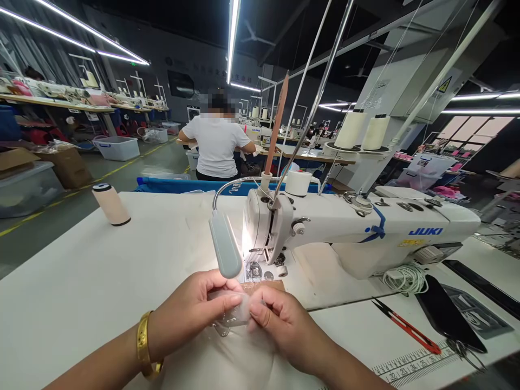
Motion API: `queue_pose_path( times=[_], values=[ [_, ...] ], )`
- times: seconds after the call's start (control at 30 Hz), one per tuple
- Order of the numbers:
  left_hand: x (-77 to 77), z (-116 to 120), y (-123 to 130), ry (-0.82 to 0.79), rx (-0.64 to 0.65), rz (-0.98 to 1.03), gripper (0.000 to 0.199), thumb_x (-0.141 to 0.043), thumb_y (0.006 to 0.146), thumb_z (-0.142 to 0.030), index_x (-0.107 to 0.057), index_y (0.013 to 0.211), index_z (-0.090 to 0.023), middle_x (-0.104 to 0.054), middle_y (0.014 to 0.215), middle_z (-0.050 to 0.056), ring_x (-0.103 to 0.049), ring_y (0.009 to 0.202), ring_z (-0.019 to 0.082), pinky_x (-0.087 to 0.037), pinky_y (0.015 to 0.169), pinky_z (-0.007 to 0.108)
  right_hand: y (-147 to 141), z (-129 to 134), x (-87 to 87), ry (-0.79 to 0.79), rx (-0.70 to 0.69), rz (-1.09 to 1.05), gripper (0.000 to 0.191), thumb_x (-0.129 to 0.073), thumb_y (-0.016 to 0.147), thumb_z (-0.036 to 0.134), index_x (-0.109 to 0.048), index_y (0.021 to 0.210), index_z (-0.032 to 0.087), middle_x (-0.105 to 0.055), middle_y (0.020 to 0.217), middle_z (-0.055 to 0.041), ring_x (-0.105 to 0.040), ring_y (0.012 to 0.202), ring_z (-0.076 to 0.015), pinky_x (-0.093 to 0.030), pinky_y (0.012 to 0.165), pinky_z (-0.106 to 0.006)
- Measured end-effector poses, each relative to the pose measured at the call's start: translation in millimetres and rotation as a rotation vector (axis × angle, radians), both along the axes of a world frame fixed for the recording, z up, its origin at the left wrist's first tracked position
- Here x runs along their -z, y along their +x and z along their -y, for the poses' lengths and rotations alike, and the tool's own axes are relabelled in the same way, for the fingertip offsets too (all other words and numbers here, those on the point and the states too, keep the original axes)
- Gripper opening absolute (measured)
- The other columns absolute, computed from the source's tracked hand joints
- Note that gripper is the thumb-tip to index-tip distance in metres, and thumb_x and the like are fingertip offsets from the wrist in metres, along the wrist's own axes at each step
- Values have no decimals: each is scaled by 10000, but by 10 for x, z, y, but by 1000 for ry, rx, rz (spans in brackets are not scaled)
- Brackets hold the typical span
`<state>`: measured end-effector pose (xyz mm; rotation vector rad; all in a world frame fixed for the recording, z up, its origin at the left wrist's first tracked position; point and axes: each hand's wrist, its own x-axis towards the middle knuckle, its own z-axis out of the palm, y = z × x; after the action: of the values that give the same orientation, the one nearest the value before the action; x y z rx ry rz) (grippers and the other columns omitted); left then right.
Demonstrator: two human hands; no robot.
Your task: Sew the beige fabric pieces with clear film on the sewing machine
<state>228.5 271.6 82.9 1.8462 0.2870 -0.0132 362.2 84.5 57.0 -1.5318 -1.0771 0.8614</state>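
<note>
Between my hands is a small clear plastic bag (238, 315), crumpled and shiny; I cannot make out what is inside it. My left hand (197, 299) pinches its left side, with the thumb lying along the top. At the right end, the thumb and curled fingers of my right hand (282, 320) grip the same plastic. Both hands are close together just in front of the needle area of a white sewing machine (325, 222). A brown flat piece (276, 284) shows partly behind the fingers. The grey lamp head (225, 246) hangs just above my left hand.
On the white table (97, 281) stands a pale thread cone (111, 205) at left. To the right lie red-handled tweezers (410, 327), a black phone (450, 314), a coiled pale cord (405, 279) and a printed ruler (406, 364). A person in white (217, 143) sits ahead.
</note>
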Motion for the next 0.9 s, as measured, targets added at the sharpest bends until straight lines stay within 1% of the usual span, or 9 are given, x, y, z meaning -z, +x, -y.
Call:
queue_pose_path(
  times=[0.1, 0.2, 0.27, 0.37, 0.5, 0.63, 0.7, 0.8, 0.9],
  values=[
    [5, 4, -3, 5, -43, -17, 413, -669, 881, -602, -650, 818, -194, -616, 769, -9, -530, 734, 186, -420, 687, 279, -12, 27, 4, 13, -16, -55, 574, -558, 992, 757, -687, 914, 203, -610, 951, -43, -577, 913, -218, -449, 825, -331],
    [39, 20, -12, 17, -69, 2, 407, -667, 883, -596, -609, 788, -205, -540, 706, -41, -448, 666, 155, -363, 633, 262, -38, 32, 35, -5, 53, -74, 608, -745, 836, 787, -681, 1047, 220, -597, 1034, -51, -572, 982, -246, -470, 817, -330],
    [68, 28, -20, 42, -68, 19, 435, -640, 903, -618, -577, 767, -209, -489, 686, -53, -404, 646, 145, -339, 618, 260, -51, 19, 61, -36, 122, -57, 589, -775, 811, 773, -667, 997, 225, -587, 967, -41, -560, 964, -251, -474, 799, -333],
    [91, 32, -27, 38, -69, 24, 490, -609, 914, -672, -549, 757, -212, -455, 691, -55, -387, 650, 144, -331, 616, 259, -54, -6, 82, -25, 183, -5, 508, -694, 897, 731, -637, 873, 227, -573, 886, -38, -547, 961, -258, -474, 814, -348],
    [71, 29, -21, -38, -41, -27, 470, -656, 889, -669, -697, 943, -204, -633, 814, -7, -519, 753, 185, -397, 691, 275, -50, -17, 49, 18, 153, 78, 476, -595, 986, 654, -645, 788, 225, -632, 902, -62, -544, 1038, -280, -450, 924, -392],
    [60, 30, -5, -62, -50, -38, 434, -705, 854, -620, -680, 823, -188, -599, 751, -15, -488, 714, 171, -379, 674, 271, -53, 1, 17, 21, 134, 127, 581, -472, 1040, 683, -636, 724, 224, -656, 839, -72, -544, 1061, -299, -413, 976, -430],
    [68, 32, -3, -62, -79, -28, 436, -703, 850, -618, -619, 782, -197, -517, 700, -42, -426, 674, 151, -340, 640, 260, -58, 16, 25, 19, 133, 96, 595, -485, 1014, 743, -642, 774, 222, -649, 870, -74, -548, 1036, -294, -431, 938, -420],
    [73, 43, -7, -48, -77, -23, 449, -682, 855, -625, -534, 756, -213, -440, 677, -62, -363, 650, 142, -294, 612, 258, -69, 24, 53, -3, 161, 10, 543, -703, 877, 764, -655, 962, 230, -616, 932, -52, -554, 967, -267, -466, 828, -365],
    [50, 70, -8, -13, -56, -27, 453, -654, 848, -631, -482, 739, -226, -421, 683, -61, -360, 659, 149, -289, 610, 266, -77, 5, 71, -10, 196, -5, 487, -759, 860, 700, -636, 949, 237, -574, 882, -22, -546, 902, -236, -465, 764, -326]
  ],
)
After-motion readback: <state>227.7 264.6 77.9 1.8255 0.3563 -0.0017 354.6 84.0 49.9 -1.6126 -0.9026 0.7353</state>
